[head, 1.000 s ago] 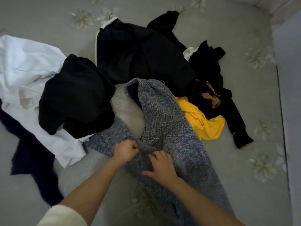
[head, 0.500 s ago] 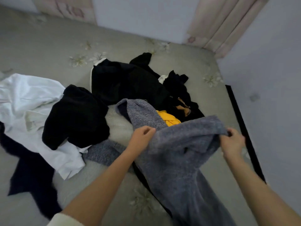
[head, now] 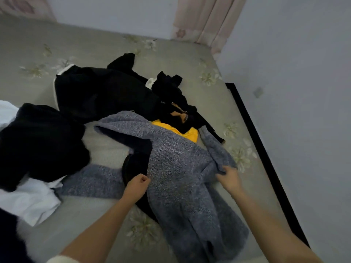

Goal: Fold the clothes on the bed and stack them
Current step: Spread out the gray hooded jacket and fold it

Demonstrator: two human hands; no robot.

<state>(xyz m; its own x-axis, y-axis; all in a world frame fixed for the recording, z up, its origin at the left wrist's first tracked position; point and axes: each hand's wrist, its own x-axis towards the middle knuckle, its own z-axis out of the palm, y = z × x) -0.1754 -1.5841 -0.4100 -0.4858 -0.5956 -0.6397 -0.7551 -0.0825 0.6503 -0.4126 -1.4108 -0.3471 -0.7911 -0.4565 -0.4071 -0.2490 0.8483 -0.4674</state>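
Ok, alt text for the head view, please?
The left hand and right hand grip a grey knit garment spread on the bed. Black clothes, white cloth and a yellow garment lie unfolded around it.

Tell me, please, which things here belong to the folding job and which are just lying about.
Job: grey knit garment, gripped by left hand and right hand; black clothes; yellow garment; white garment; bed.
Not part: curtain; wall.

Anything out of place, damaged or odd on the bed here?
Nothing damaged or spilled. The black garments, a white garment and a yellow garment lie crumpled and unstacked on the bed; the left hand and right hand grip the rumpled grey knit garment.
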